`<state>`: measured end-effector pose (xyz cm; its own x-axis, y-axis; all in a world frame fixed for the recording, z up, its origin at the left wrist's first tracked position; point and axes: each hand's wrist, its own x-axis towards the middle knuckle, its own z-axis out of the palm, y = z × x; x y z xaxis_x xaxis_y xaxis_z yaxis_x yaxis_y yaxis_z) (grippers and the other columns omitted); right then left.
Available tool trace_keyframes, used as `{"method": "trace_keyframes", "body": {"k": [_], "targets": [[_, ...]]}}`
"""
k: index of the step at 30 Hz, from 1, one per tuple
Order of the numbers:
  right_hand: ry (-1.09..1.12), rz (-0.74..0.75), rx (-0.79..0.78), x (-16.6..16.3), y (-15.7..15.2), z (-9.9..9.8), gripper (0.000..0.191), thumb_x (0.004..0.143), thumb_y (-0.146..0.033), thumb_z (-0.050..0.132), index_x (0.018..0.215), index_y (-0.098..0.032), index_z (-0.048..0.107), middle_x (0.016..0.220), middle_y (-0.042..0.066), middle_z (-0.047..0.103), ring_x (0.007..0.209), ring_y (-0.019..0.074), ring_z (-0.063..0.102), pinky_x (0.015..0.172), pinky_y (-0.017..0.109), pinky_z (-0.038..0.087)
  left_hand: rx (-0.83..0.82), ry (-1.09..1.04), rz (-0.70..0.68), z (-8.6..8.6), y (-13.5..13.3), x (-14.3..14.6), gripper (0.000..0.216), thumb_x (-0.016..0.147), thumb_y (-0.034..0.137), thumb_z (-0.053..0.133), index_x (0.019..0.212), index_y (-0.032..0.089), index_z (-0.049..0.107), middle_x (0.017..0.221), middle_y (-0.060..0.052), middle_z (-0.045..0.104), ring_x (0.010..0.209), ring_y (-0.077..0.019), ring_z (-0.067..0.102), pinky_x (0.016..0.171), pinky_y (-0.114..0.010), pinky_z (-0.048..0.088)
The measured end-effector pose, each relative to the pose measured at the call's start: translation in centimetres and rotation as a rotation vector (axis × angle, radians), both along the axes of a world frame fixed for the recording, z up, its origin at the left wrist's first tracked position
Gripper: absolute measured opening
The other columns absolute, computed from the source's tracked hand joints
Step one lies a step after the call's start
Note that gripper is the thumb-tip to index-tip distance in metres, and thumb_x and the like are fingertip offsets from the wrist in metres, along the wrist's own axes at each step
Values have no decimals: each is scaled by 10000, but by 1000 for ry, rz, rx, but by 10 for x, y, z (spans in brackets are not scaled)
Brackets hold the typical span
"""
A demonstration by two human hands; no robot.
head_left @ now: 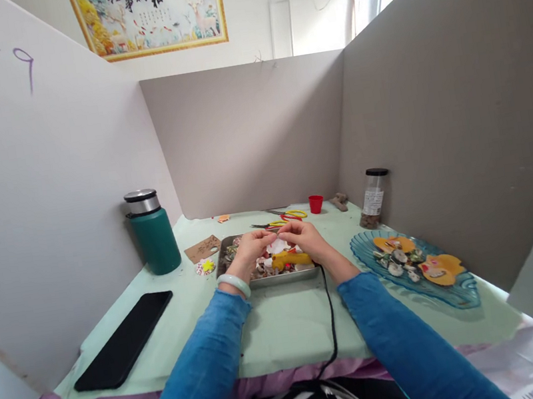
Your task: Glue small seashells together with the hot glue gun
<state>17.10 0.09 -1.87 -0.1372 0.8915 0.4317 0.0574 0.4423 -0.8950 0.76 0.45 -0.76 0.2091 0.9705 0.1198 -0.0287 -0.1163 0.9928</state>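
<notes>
Both my hands meet above a metal tray [284, 278] at the middle of the table. My left hand [252, 247], with a pale bangle [235, 284] at the wrist, has its fingertips pinched together. Close against it, my right hand [303, 237] is pinched too. Whatever sits between the fingertips is too small to name. Under them a yellow hot glue gun [290, 260] lies across the tray among mixed small pieces, its black cord [332, 314] running down over the table's front edge. Something whitish [278, 245] shows just below my fingers.
At left stand a green bottle [153, 234] and a black phone [125, 340]. Scissors [292, 213] and a red cup [316, 204] are behind the tray. A blue glass dish [456, 294] with orange pieces and a black-lidded jar [374, 199] stand right. Grey panels [256, 133] enclose the table.
</notes>
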Motion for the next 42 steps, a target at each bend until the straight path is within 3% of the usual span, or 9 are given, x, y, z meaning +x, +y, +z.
{"method": "trace_keyframes", "body": {"k": [6,19,24,30,34,38,42], "targets": [[22,-89,37,-2,3,0,222,652,-354,668,738,-152,640,632,-5,577,571,114,479,549,254,396,35,32,5,5,-7,3,243,655,290,728,802,101,690,585,7,561,412,-39,400,412,-191,342],[13,-36,49,-1,4,-3,229,683,-366,638,774,-158,609,633,-16,547,569,107,463,529,239,388,10,47,5,2,-1,3,215,698,224,691,859,82,686,602,-10,596,378,-37,412,377,-184,329],[40,-89,65,-2,4,-1,220,679,-370,629,761,-168,599,634,-16,552,564,108,469,535,240,392,6,-25,-45,3,-5,3,285,693,224,706,944,103,651,605,14,580,368,-24,382,395,-182,351],[50,-85,54,-2,3,-1,242,687,-398,623,766,-170,606,636,-16,559,544,109,468,534,248,386,-6,13,6,1,-4,1,233,665,306,734,710,124,596,456,69,422,348,-41,376,397,-190,351],[-44,-120,73,-4,3,1,207,711,-378,601,736,-173,600,640,-10,562,552,117,476,559,260,391,10,24,-8,1,-4,1,258,652,329,742,717,124,601,490,54,461,353,-45,386,393,-200,347],[-267,-329,222,1,-18,8,207,743,-379,591,820,-194,641,812,40,641,707,173,557,669,303,422,3,36,17,0,-4,-1,256,663,334,737,700,129,589,427,67,407,344,-50,368,393,-196,330],[-480,-525,383,44,-80,8,266,843,-409,501,949,-209,641,973,83,644,786,198,583,743,331,443,-14,22,43,-3,0,-2,260,684,354,721,715,150,561,360,86,348,322,-62,351,401,-199,337]]}}
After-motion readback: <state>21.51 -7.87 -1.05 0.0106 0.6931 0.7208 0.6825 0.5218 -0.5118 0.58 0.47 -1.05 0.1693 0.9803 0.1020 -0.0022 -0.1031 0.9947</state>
